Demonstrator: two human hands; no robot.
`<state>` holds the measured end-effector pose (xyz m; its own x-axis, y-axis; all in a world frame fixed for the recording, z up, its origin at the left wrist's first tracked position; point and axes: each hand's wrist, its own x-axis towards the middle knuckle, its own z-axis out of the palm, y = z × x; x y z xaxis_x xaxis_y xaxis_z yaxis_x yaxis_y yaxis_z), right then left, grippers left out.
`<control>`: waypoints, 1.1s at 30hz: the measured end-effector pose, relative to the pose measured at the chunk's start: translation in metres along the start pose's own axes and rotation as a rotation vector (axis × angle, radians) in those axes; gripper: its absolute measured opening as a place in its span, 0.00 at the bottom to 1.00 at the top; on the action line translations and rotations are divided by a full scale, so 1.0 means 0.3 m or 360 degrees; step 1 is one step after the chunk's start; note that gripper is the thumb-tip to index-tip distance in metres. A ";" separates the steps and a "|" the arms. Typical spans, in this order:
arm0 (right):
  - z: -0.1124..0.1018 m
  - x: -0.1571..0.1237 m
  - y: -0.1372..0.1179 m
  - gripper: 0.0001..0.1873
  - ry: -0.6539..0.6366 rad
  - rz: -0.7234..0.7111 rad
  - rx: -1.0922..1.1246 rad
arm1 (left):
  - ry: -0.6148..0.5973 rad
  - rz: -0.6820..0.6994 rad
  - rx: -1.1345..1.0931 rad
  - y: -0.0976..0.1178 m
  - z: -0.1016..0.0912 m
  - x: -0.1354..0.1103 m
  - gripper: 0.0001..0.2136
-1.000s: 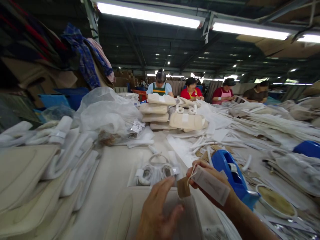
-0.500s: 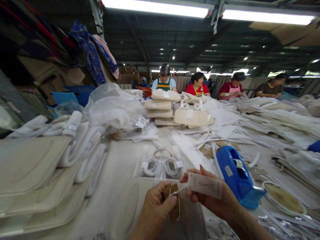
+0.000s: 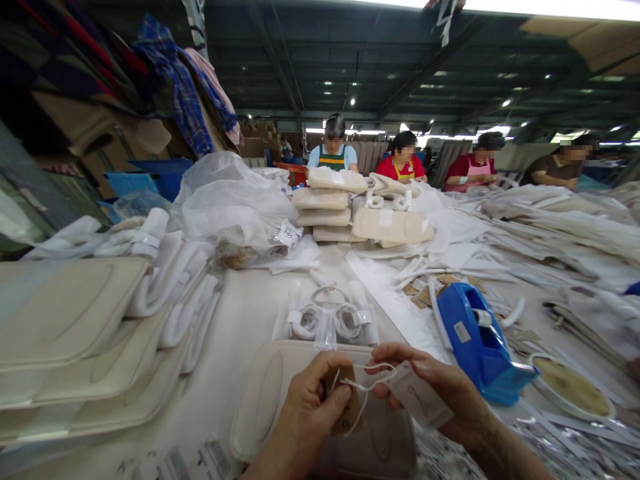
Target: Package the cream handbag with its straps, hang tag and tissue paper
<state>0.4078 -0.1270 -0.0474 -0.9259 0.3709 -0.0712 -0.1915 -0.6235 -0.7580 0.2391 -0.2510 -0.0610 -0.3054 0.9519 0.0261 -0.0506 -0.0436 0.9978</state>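
Above a cream bag [image 3: 270, 400] lying on the table, my left hand [image 3: 317, 403] pinches a brown cardboard tag [image 3: 350, 410] between thumb and fingers. White string [image 3: 367, 387] runs from that tag across to my right hand [image 3: 425, 380], looped near its fingertips. A small clear packet [image 3: 417, 397] with a printed drawing on it is gripped in the right hand. At the bag's far edge lie two coiled handles [image 3: 327, 321] in clear wrapping.
Stacked cream bags [image 3: 65, 313] with padded handles stand on the left. A blue tape dispenser [image 3: 475, 340] and a round dish [image 3: 573, 383] sit to the right. More wrapped bags [image 3: 330, 200] are piled ahead, and several co-workers sit beyond them.
The view has tipped down slightly. My right hand has turned the clear packet so it slants downward, and the string loop between my hands is spread wider.
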 end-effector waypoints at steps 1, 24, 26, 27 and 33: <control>0.000 0.000 0.001 0.18 0.0011 0.0003 0.0003 | -0.0011 0.0046 0.0078 -0.003 -0.003 -0.001 0.09; 0.023 -0.026 0.068 0.14 -0.0065 0.0089 0.0215 | 0.0219 -0.0024 -0.0063 -0.032 0.024 -0.001 0.21; 0.029 -0.020 0.074 0.14 -0.0107 0.0079 0.0230 | 0.0310 0.0057 0.0080 -0.036 0.027 -0.004 0.20; 0.034 -0.018 0.074 0.14 -0.0122 0.0074 0.0235 | 0.0331 0.0114 0.0165 -0.040 0.029 -0.006 0.20; 0.053 -0.023 0.031 0.15 -0.0049 0.0027 0.0179 | 0.0122 0.0027 0.0140 -0.081 0.050 -0.017 0.24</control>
<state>0.4072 -0.1462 -0.0437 -0.9385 0.3396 -0.0622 -0.2095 -0.7033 -0.6793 0.2561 -0.2504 -0.0846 -0.3774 0.9251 0.0417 0.0378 -0.0296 0.9988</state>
